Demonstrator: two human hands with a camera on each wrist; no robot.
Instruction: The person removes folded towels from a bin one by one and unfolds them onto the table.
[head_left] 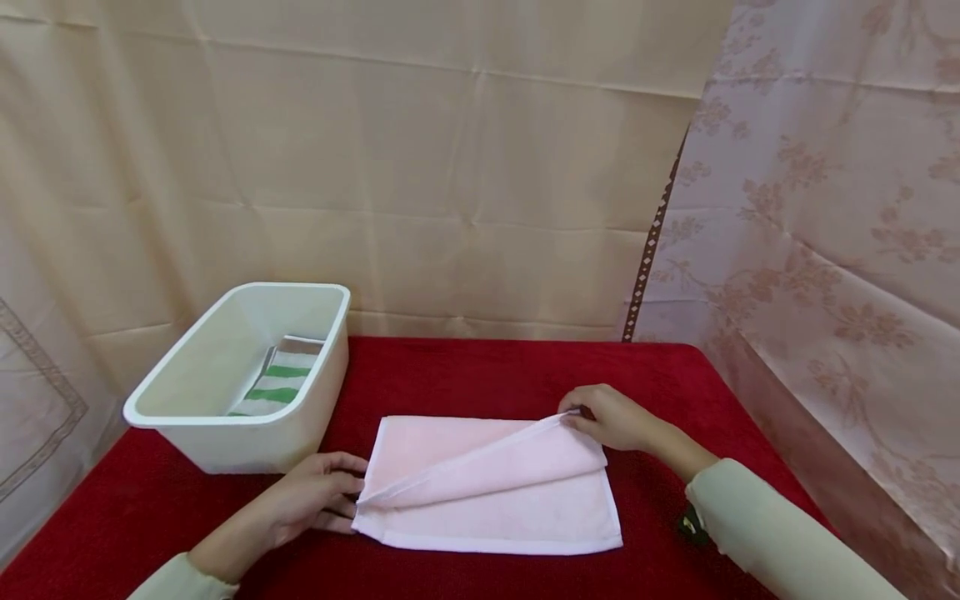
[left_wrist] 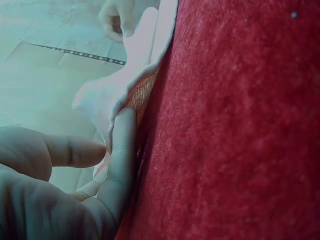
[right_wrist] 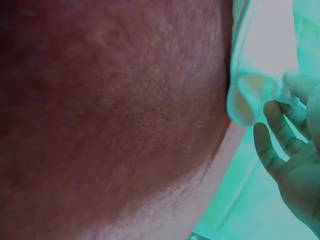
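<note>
A pale pink towel [head_left: 495, 517] with white edging lies on the red tabletop, its upper layer folded over at a slant. My right hand [head_left: 611, 417] pinches the raised far right corner between thumb and fingers. In the right wrist view, the towel [right_wrist: 270, 40] curls into an open loop below that hand [right_wrist: 300, 165]. At the towel's left edge, my left hand [head_left: 315, 500] has thumb and fingers on the fold's end. The left wrist view shows one finger [left_wrist: 122, 145] tucked under the towel edge [left_wrist: 117, 95] and the thumb facing it.
A white plastic tub [head_left: 255, 421] stands at the left, holding a striped cloth [head_left: 281, 375] in green, white and brown. Red fabric [head_left: 480, 375] covers the table. Beige curtain [head_left: 420, 167] hangs behind, and a floral drape [head_left: 847, 250] hangs on the right. A small dark object [head_left: 692, 527] lies by my right sleeve.
</note>
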